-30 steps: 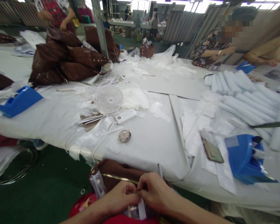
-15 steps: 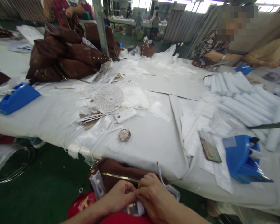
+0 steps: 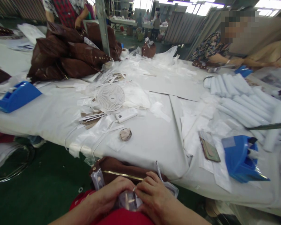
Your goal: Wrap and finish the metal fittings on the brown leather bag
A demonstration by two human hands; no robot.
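Head view: left grip (image 3: 115,192) and right grip (image 3: 153,195) meet, fingers closed, pinching clear plastic (image 3: 127,200); what it wraps is too obscured to tell. Brown bag (image 3: 118,165), gold zipper (image 3: 123,175) showing, lies just beyond both, at near edge of white surface (image 3: 154,134). White fan (image 3: 111,97) farther back.

Two foreground hands (image 3: 118,191) (image 3: 152,194), one white fan (image 3: 110,97), one metal post (image 3: 103,29)

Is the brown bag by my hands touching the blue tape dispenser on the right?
Apart: the head view shows white table cover between bag and dispenser.
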